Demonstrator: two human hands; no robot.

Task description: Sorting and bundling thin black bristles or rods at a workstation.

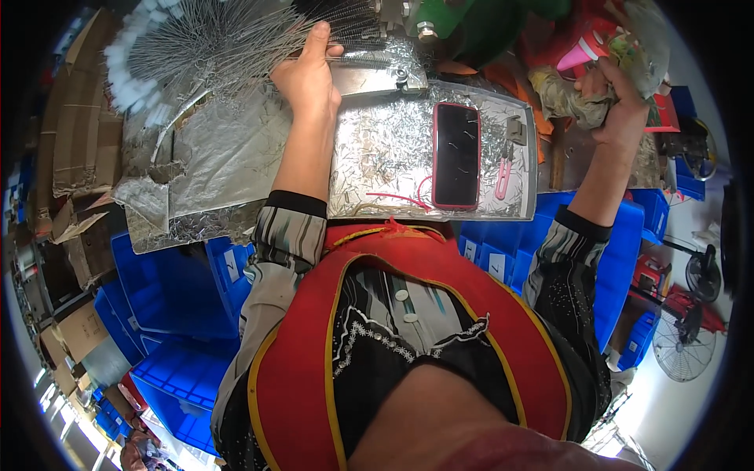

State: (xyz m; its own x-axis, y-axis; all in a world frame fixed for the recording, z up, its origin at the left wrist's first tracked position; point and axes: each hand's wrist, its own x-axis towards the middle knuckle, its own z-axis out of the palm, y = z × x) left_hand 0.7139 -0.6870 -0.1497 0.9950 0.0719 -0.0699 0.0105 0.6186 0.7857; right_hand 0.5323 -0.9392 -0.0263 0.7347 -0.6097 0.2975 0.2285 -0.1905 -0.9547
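Note:
At the far left of the bench, my left hand (308, 78) is closed with its thumb pointing up, against a fan of thin metal wires (236, 43) with white tips. What its fingers hold is hidden. Dark coiled wire pieces (357, 31) lie just beyond it. On the far right, my right hand (619, 106) has its fingers curled in at a crumpled yellowish plastic bag (577, 102), beside a pink cone-shaped piece (583, 52). Whether it grips the bag or something else cannot be made out.
Between my arms, a shallow metal tray (385, 169) with many short wire bits carries a phone (456, 155) and a pink-handled cutter (503, 177). Beyond it stands a green machine part (448, 17) with bolts. Blue bins (177, 286) flank me; cardboard (86, 118) stacks at left, a fan (685, 345) at right.

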